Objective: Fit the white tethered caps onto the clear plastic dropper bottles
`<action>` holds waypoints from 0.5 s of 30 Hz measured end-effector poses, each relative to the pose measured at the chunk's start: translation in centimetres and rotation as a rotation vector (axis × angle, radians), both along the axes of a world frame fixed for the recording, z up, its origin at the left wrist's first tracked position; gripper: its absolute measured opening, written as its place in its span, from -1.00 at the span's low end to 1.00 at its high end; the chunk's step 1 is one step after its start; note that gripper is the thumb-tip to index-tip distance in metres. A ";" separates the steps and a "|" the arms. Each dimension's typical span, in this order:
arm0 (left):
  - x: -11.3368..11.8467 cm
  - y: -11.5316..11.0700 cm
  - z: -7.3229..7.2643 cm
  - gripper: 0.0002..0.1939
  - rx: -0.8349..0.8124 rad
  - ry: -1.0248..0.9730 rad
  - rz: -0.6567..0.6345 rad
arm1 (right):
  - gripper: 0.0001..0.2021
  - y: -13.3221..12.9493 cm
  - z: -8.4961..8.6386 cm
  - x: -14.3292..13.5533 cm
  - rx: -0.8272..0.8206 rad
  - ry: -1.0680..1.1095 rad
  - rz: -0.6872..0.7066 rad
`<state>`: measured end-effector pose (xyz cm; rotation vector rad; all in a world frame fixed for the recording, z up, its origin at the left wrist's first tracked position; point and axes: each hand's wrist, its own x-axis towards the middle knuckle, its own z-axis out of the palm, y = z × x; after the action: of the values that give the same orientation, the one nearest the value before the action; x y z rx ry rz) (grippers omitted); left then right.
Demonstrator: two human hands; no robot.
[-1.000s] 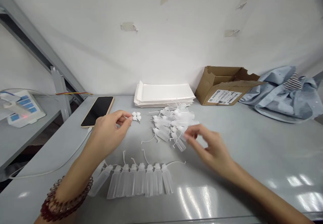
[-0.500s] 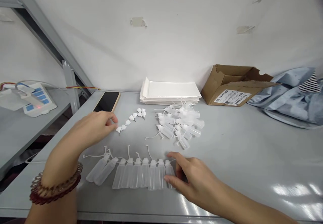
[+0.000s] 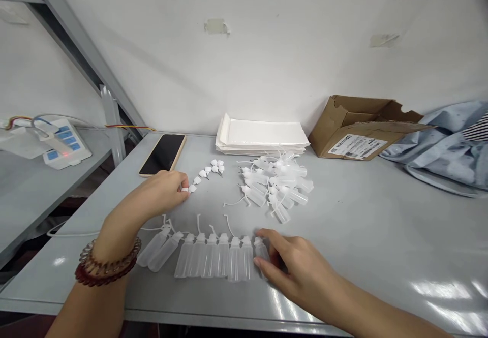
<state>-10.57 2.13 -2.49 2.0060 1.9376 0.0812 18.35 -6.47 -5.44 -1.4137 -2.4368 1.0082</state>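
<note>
My left hand (image 3: 168,190) reaches to the near end of a curved line of small white caps (image 3: 197,180), some with thin dark needle tips. Its thumb and fingertips close on the nearest white cap (image 3: 185,189), which they partly cover. On the right, my right hand (image 3: 284,262) has thumb and index finger around the last squeeze bottle (image 3: 261,248) of a row, touching it where it lies. The other clear plastic squeeze bottles (image 3: 211,259) lie side by side, necks pointing away from me, several with thin strap caps hanging loose. The two leftmost bottles are tilted.
Beyond the row lies a loose heap of similar bottles (image 3: 282,180). A phone (image 3: 162,154) is left of the caps. A stack of white trays (image 3: 263,133), an open cardboard box (image 3: 354,134) and pale blue fabric (image 3: 442,145) line the wall.
My left hand has moved right and its fingers have closed at the nearest cap. My right hand stays at the last bottle, which now sits slightly farther from its neighbour. The view has shifted a little.
</note>
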 end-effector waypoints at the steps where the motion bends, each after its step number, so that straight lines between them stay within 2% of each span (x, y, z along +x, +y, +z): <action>1: 0.1 0.0 -0.1 -0.87 -0.027 0.019 -0.008 | -0.66 0.0 -0.1 0.0 0.008 -0.005 -0.005; 5: 0.3 -0.1 0.6 -0.88 -0.086 0.058 -0.028 | -0.56 0.0 -0.4 0.1 0.021 -0.017 -0.036; 8: 0.5 -0.4 1.6 -0.88 -0.097 0.083 0.017 | -0.52 -0.1 -0.5 0.1 -0.008 0.003 -0.054; 15: 1.5 -1.2 3.6 -0.76 0.017 0.061 0.091 | -0.67 -0.5 -0.2 0.1 0.011 -0.007 -0.053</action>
<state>-9.11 0.89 1.10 1.9525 2.0726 0.0593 18.43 -6.96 -5.66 -1.4725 -2.3930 0.9782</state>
